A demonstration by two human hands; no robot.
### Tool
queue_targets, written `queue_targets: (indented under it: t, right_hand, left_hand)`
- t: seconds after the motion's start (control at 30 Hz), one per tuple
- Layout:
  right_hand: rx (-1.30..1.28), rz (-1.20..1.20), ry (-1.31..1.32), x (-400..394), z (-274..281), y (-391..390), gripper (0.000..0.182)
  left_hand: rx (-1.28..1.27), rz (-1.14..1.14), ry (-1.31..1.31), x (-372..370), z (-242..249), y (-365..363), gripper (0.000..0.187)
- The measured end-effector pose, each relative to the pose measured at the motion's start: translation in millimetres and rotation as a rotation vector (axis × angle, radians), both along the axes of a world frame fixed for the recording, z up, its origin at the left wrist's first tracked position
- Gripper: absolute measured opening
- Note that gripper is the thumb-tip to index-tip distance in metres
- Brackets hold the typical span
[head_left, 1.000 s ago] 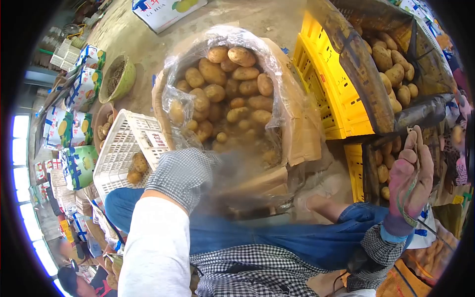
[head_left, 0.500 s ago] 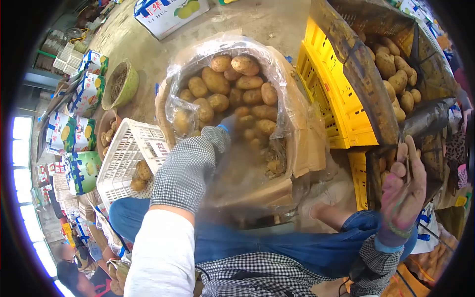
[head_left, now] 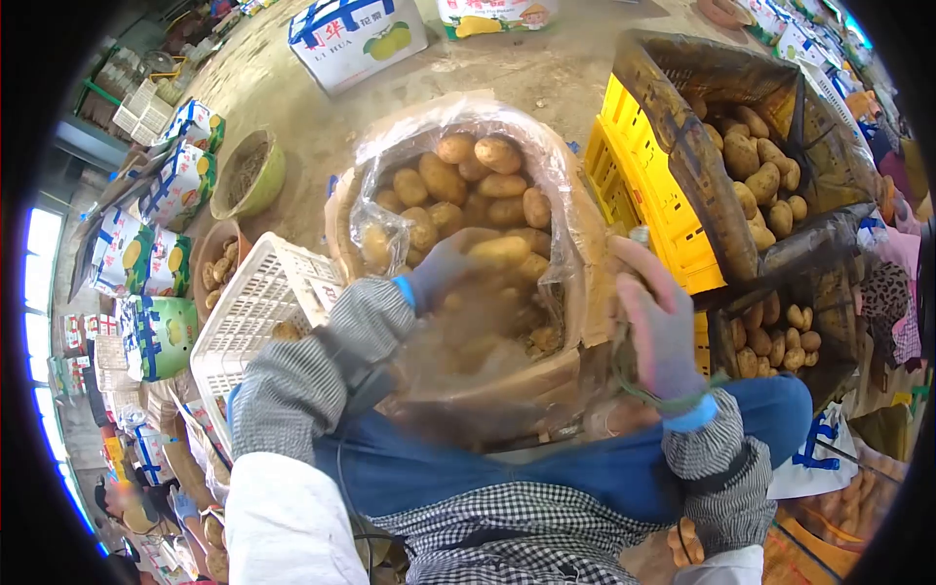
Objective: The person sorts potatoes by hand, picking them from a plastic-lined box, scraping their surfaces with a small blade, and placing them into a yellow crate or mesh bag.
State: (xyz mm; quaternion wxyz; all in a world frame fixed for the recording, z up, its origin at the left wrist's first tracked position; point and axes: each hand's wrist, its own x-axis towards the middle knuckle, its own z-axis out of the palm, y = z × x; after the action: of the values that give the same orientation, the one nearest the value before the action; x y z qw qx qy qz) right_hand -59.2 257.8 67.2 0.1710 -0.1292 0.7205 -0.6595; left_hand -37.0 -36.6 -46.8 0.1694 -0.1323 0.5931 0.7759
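Note:
Before me stands a box lined with clear plastic, with many potatoes inside. My left hand, in a grey-blue glove, reaches into it from the left. Its fingers close on a yellowish potato, somewhat smeared by motion. Over the box's right edge is my right hand, in a stained pinkish-grey glove. Its fingers are stretched out and slightly bent, with nothing seen in them. The lower part of the box looks blurred and dusty.
On the right stand yellow crates with dark liners and potatoes. A white basket is at my left, near a green bowl and printed cartons. Ahead stands a white carton. Another person is at lower left.
My right hand has come from the crates at right to the box's right edge. The left hand has drawn back slightly, and a potato now shows at its fingers. The view has shifted.

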Motion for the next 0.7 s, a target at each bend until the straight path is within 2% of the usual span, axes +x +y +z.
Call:
queue_targets:
  t: [0.07,0.17,0.23,0.27,0.3,0.33,0.4,0.5,0.6,0.7]
  right_hand:
    - [0.017,0.078,-0.067,7.3,-3.9,-22.9,0.046]
    - [-0.020,0.258,-0.123,18.8,-17.5,-47.6,0.055]
    - [-0.234,0.335,-0.306,28.5,-5.7,-56.1,0.061]
    - [-0.340,0.367,-0.400,32.2,-1.9,-59.0,0.064]
    - [-0.363,0.344,-0.456,33.4,-4.4,-61.5,0.064]
    - [-0.392,0.370,-0.495,33.5,-3.7,-62.2,0.059]
    - [-0.497,0.422,-0.594,39.3,1.5,-63.0,0.052]
    - [-0.258,0.429,-0.332,32.5,-32.3,-60.0,0.050]
    - [-0.307,0.316,-0.281,34.0,-34.2,-71.0,0.049]
    - [-0.241,0.361,-0.167,43.1,-14.3,-75.0,0.049]
  left_hand:
    - [0.041,0.072,0.011,31.8,63.5,18.2,0.057]
    - [0.012,0.119,0.088,69.5,100.1,35.3,0.063]
    - [-0.110,0.147,0.161,85.7,119.4,50.1,0.069]
    - [-0.170,0.158,0.196,91.0,122.4,53.1,0.073]
    - [-0.366,0.129,0.308,94.7,115.2,52.0,0.078]
    - [-0.434,0.134,0.422,97.4,107.5,50.9,0.082]
    - [-0.385,0.138,0.442,101.7,104.4,52.7,0.081]
    - [-0.064,0.211,0.285,102.5,115.5,56.4,0.079]
    - [-0.232,0.209,0.311,105.2,117.8,51.9,0.075]
    - [-0.249,0.227,0.392,105.9,99.2,48.4,0.074]
